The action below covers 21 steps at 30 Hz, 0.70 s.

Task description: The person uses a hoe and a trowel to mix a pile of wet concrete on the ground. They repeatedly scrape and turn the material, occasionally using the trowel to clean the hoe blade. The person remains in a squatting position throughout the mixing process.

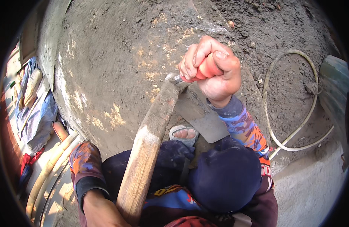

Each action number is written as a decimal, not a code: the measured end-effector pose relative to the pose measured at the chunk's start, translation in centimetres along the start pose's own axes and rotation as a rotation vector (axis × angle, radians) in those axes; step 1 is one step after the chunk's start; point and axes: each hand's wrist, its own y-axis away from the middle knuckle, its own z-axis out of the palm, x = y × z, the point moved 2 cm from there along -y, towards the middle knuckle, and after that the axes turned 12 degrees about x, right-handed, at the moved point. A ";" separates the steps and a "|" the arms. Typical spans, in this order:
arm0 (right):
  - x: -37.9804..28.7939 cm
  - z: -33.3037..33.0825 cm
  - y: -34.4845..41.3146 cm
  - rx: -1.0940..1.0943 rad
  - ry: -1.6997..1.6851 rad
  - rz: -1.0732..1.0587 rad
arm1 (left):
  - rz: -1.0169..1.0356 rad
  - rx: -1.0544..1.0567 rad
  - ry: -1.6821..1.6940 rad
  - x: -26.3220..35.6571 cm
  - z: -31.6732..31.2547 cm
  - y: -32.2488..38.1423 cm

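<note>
A hoe lies across my lap, with its wooden handle [146, 144] slanting up and away from me. My left hand [102, 210] is on the lower part of that handle; its fingers are hidden at the bottom edge. The grey, mud-smeared metal blade [210, 122] hangs from the handle's far end. My right hand [217, 65] is closed around the red handle [210, 68] of a tool that looks like a screwdriver. Its short visible metal shank [177, 79] meets the hoe's head [173, 77]; the tip cannot be made out.
Around the hoe is a grey, mud-smeared surface [106, 62] with pale patches. A looped hose [266, 93] lies on wet mud [288, 37] at right. Bamboo poles [49, 164] and blue-white sheeting [39, 119] are at left. My sandalled foot [184, 134] is beside the blade.
</note>
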 end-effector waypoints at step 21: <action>-7.0 1.2 2.4 -0.161 -0.019 -0.251 | 0.030 -0.035 0.004 0.8 0.2 1.4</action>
